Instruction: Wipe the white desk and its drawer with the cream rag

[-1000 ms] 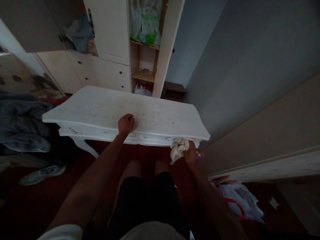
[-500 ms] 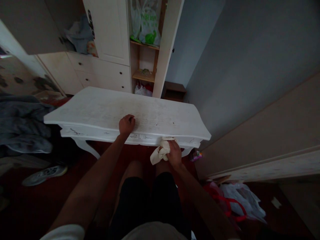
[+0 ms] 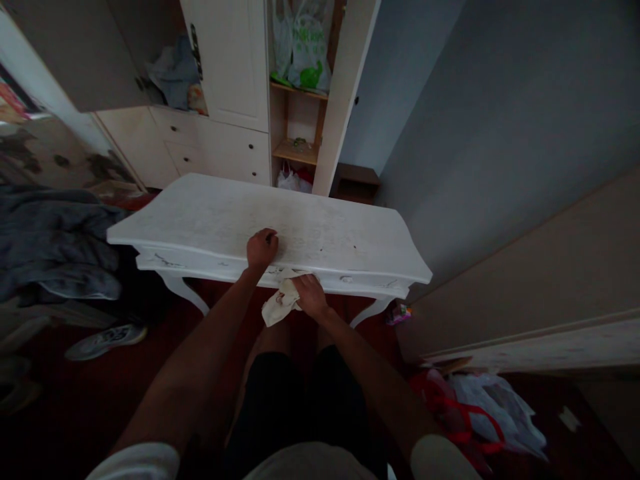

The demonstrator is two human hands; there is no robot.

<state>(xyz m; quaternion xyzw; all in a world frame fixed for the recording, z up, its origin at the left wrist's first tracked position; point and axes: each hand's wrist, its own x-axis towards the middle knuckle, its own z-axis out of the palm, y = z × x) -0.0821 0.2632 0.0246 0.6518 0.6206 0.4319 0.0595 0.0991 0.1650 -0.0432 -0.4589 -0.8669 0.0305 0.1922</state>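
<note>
A white table (image 3: 240, 207) with curved edges, scuffed patches on its top and faint painted marks on its front stands before me. My left hand (image 3: 263, 248) rests on the tabletop near the front edge, closed in a loose fist; a dark spot shows in its curl, and whether it holds anything cannot be made out. Just to the right and lower, my right hand (image 3: 311, 295) grips a crumpled cream cloth (image 3: 281, 303). The cloth is pressed against the table's front panel below the top, and its loose end hangs down to the left.
Behind the table, a white cabinet (image 3: 235, 110) has an open door (image 3: 345, 100) and shelves with plastic bags (image 3: 307, 50). Grey fabric (image 3: 55, 240) lies at left above a shoe (image 3: 106, 341). More bags (image 3: 495, 407) sit on the floor at right, by the wall panel.
My right hand has slid left along the table's front panel with the cloth, closer to my left hand. The left hand stays on the tabletop. The view has shifted slightly.
</note>
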